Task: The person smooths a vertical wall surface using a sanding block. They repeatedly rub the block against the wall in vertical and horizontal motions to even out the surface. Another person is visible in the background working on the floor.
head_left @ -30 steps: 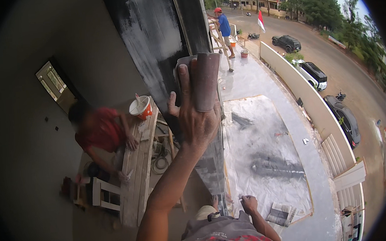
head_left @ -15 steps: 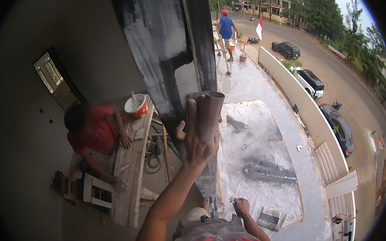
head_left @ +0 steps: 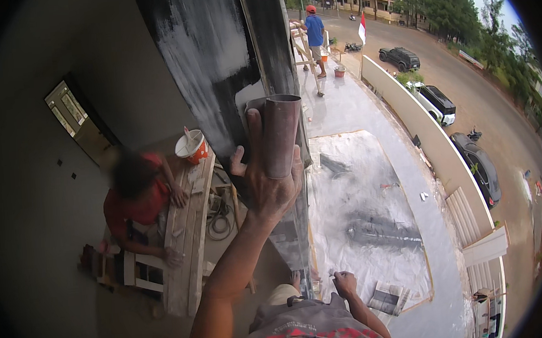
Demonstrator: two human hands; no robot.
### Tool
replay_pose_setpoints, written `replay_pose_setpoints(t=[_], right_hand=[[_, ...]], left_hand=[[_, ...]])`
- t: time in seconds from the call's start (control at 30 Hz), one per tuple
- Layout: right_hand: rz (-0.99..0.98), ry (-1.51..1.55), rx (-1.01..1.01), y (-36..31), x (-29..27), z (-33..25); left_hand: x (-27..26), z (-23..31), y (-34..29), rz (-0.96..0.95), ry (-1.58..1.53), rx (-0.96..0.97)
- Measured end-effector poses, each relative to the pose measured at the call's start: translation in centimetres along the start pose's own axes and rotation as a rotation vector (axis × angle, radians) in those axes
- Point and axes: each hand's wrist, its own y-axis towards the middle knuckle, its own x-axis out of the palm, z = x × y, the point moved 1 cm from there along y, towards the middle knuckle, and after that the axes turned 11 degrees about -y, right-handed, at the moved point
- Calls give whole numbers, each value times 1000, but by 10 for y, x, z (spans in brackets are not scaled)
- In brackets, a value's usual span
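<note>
My left hand [head_left: 266,191] reaches up to a tall door-frame-like post [head_left: 212,54], dark with patchy pale filler smears. Around its middle fingers curls a brown sheet of sandpaper [head_left: 282,137], bent into a tube shape. The index finger and thumb stick out beside it, toward the dark face. What the palm side touches is hidden. Down by my waist on the right, my right hand [head_left: 345,283] hangs with curled fingers; whatever is in them, if anything, is too small to make out.
A person in red [head_left: 138,197] leans over a plank bench [head_left: 191,237] at left, beside a white-and-orange bucket [head_left: 191,146]. A dust-stained sheet [head_left: 360,188] covers the floor at right, with newspaper [head_left: 388,298] on it. Another person [head_left: 314,31] stands by a wooden trestle [head_left: 302,47].
My left hand has slid upward along the post with the sandpaper. The view has shifted slightly. The person in red has moved a hand on the bench. My right hand stays low.
</note>
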Motion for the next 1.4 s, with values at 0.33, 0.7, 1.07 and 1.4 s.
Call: replay_pose_setpoints(t=[0.33, 0.7, 1.07, 1.4], right_hand=[[3, 116, 100, -1, -19, -39], [8, 96, 97, -5, -18, -27], [42, 2, -15, 10, 12, 4], [11, 12, -95, 11, 16, 9]], left_hand=[[12, -7, -47, -92, 23, -11], [26, -10, -95, -133, -17, -42], [3, -4, 8, -38, 41, -35], [-12, -2, 34, 94, 56, 59]])
